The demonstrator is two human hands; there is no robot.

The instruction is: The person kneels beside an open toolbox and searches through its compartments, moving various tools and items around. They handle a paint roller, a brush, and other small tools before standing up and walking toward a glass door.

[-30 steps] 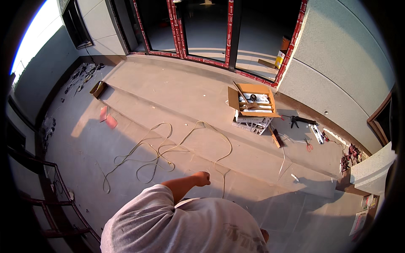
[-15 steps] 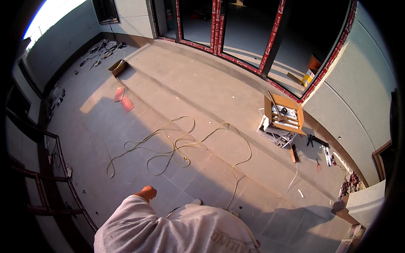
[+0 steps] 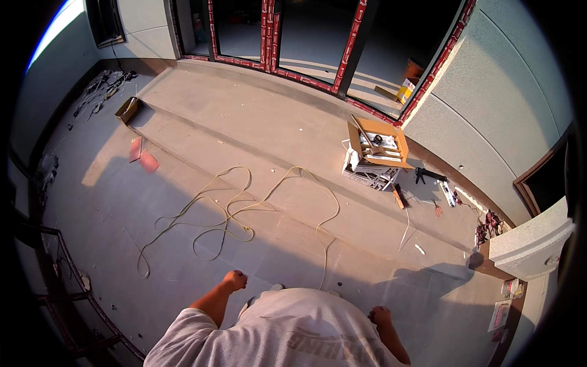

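Observation:
My left hand hangs in a loose fist at my side above the grey floor, holding nothing that I can see. My right hand is also curled shut beside my grey shirt, with nothing visible in it. A long yellowish cord lies in loops on the floor just ahead of me, its near end running toward my feet. Further off to the right an open cardboard box rests on a white crate.
Low steps cross the floor toward red-framed glass doors. Small tools lie right of the crate. Pinkish-red flat pieces and a small box sit at left. A metal railing edges the lower left.
The view has swung so the cord and box sit further right and nearer. My left arm has dropped from reaching forward to my side, and my right hand has come into view.

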